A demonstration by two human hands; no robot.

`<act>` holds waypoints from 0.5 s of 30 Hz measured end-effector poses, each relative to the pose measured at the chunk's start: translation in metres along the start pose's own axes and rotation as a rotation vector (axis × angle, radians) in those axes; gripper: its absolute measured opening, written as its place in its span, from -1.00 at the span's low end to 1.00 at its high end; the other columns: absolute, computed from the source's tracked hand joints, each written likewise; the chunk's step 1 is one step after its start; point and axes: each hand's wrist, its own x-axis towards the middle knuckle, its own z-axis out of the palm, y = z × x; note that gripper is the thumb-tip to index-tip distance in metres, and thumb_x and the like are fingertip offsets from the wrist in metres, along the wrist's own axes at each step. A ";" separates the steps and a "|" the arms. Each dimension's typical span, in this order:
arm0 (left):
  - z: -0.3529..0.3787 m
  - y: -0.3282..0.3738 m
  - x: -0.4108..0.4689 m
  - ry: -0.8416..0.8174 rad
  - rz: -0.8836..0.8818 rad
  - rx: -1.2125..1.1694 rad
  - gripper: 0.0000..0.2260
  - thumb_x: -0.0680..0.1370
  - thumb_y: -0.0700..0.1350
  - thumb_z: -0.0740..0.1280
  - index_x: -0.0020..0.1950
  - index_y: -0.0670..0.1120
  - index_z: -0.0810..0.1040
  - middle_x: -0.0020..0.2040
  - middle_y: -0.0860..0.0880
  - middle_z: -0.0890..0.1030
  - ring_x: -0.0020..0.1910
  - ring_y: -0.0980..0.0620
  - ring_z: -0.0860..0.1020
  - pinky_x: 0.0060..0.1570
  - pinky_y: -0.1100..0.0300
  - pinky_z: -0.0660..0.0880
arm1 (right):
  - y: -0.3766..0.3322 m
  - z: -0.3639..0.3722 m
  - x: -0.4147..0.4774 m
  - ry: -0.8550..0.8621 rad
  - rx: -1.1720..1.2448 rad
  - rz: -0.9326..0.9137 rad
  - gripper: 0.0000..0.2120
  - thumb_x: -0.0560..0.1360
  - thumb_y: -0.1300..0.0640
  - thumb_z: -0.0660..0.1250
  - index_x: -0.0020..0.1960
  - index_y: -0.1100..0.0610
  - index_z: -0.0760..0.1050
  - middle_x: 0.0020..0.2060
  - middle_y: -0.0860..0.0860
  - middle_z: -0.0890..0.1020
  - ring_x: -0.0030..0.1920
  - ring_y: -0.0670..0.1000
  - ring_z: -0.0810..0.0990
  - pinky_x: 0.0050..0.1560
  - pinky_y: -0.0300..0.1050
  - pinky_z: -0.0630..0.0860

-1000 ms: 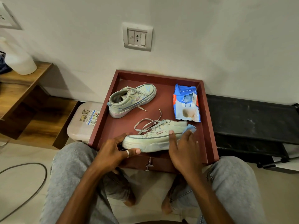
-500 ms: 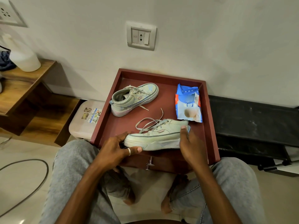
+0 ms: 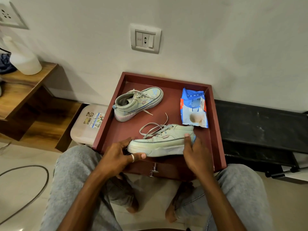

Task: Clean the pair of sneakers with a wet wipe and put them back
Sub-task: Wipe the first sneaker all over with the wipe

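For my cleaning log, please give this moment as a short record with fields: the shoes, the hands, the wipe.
Near sneaker: in the red tray, toe pointing left
Far sneaker: upright, further back, untouched
Left hand: grips the near sneaker's toe
Right hand: holds blue wet wipe against its heel
Wipe pack: tray's right side

Soft, moderately bright indoor light; diffuse shadows. Wide-angle bowing at the edges. Faint glare on floor at 7 o'clock.
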 end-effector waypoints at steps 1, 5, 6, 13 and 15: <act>0.000 -0.001 0.000 -0.002 -0.002 0.001 -0.25 0.29 0.34 0.57 0.42 0.10 0.55 0.20 0.17 0.69 0.19 0.12 0.66 0.15 -0.04 0.64 | 0.000 0.000 -0.001 -0.005 0.013 0.011 -0.41 0.60 -0.30 -0.04 0.40 0.09 0.33 0.25 0.08 0.55 0.21 0.12 0.53 0.17 0.02 0.45; -0.001 -0.002 0.001 0.000 0.001 0.002 -0.26 0.30 0.33 0.57 0.42 0.08 0.55 0.20 0.16 0.69 0.19 0.12 0.66 0.17 -0.03 0.63 | -0.011 0.012 -0.030 0.067 -0.287 -0.089 -0.13 0.53 -0.40 -0.17 0.56 0.25 0.05 0.49 0.24 0.27 0.47 0.22 0.29 0.45 0.11 0.28; 0.000 -0.002 0.000 0.001 0.007 -0.007 -0.29 0.31 0.31 0.57 0.40 0.08 0.56 0.19 0.16 0.70 0.19 0.12 0.66 0.21 -0.03 0.61 | -0.015 0.018 -0.040 0.065 -0.364 -0.119 -0.10 0.54 -0.40 -0.19 0.56 0.30 0.00 0.53 0.28 0.18 0.53 0.24 0.17 0.51 0.12 0.16; 0.004 0.004 -0.001 0.004 0.018 -0.034 -0.50 0.43 0.06 0.59 0.35 0.07 0.60 0.14 0.15 0.72 0.16 0.12 0.67 0.23 0.02 0.60 | -0.027 0.047 -0.071 0.094 -0.487 -0.260 -0.12 0.57 -0.34 -0.11 0.42 0.43 0.31 0.38 0.40 0.38 0.42 0.35 0.35 0.44 0.27 0.26; 0.006 0.007 0.000 0.009 0.020 -0.036 -0.53 0.42 0.09 0.56 0.31 0.09 0.62 0.13 0.17 0.72 0.15 0.12 0.68 0.20 0.03 0.61 | -0.024 0.039 -0.064 0.110 -0.469 -0.273 -0.13 0.57 -0.35 -0.15 0.51 0.35 0.19 0.49 0.34 0.24 0.52 0.29 0.18 0.51 0.25 0.10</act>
